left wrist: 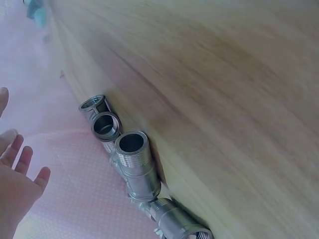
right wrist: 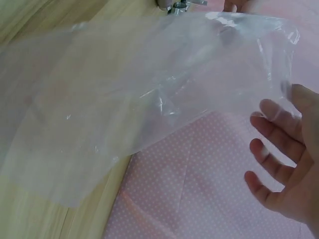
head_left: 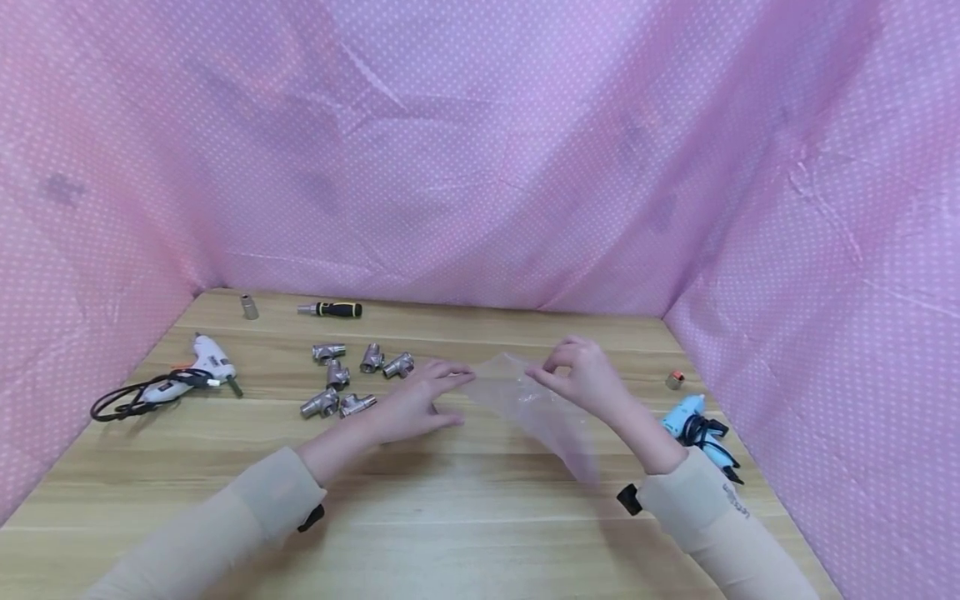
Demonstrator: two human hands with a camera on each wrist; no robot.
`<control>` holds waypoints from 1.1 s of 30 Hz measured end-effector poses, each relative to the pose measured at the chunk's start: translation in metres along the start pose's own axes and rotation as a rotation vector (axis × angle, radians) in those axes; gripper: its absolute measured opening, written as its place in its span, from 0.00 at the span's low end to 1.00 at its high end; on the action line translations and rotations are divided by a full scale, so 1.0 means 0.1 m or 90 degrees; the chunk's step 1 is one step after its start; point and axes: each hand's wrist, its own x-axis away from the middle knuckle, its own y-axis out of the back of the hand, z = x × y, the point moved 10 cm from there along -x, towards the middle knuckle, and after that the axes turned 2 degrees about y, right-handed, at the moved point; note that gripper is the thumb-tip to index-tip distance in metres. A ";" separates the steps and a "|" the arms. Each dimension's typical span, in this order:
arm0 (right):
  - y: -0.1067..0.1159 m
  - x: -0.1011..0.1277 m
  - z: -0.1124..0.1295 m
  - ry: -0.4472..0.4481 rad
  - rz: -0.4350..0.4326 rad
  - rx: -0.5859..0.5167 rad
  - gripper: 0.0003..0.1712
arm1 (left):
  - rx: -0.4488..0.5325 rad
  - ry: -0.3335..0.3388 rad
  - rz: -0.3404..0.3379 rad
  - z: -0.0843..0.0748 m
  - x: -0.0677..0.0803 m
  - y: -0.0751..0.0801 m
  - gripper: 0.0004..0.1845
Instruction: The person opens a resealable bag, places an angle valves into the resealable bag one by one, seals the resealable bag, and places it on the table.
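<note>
Cable first: far to the left of your left hand, a white hot-glue gun lies on the wooden tabletop with its black cord looped beside it. Behind that sit a small grey metal socket and a black-and-yellow-handled screwdriver, both well apart from your grip.

Just left of your left hand lie the silver threaded metal pipe fittings, scattered in a loose cluster; the left wrist view shows several lying close together, open ends up. Your left hand has its fingers stretched nearly straight, the fingertips touching the near edge of the clear thin plastic bag; whether they pinch that edge you cannot tell from these views.

The bag spans the gap between your two hands, and its lower end hangs toward the table on your right hand's side. Your right hand pinches the bag's upper edge between thumb and curled fingers; in the right wrist view the film spreads wide in front of that hand.

Right of your right hand, near your sleeve, rests a light-blue hot-glue gun with a black cord, and just behind it a small silver and orange piece.
</note>
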 end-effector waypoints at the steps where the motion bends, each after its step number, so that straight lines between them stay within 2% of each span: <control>1: -0.01 0.00 0.00 -0.008 0.009 0.007 0.10 | 0.003 0.002 0.001 0.00 0.00 -0.01 0.36; 5: -0.13 0.01 0.03 -0.007 0.081 0.035 0.14 | 0.008 0.009 0.005 0.02 -0.01 -0.02 0.37; 9: -0.28 0.05 0.06 -0.008 0.152 0.052 0.26 | 0.012 0.020 0.012 0.04 -0.02 -0.02 0.39; 12: -0.36 0.08 0.06 -0.025 0.178 0.057 0.35 | 0.013 0.028 0.021 0.06 -0.03 -0.04 0.40; 15: -0.43 0.10 0.07 -0.036 0.186 0.053 0.39 | 0.024 0.031 0.030 0.08 -0.02 -0.05 0.41; 20: -0.53 0.09 0.08 -0.036 0.179 0.019 0.40 | 0.062 0.036 0.040 0.18 0.05 0.00 0.39; 24: -0.60 0.08 0.06 -0.037 0.180 -0.031 0.39 | 0.066 0.055 0.054 0.35 0.11 0.06 0.36; 29: -0.67 0.09 0.00 -0.053 0.191 -0.084 0.34 | 0.004 0.085 0.121 0.61 0.19 -0.02 0.34; 33: -0.72 0.10 -0.02 -0.048 0.208 -0.121 0.25 | -0.019 0.066 0.170 0.70 0.24 -0.13 0.33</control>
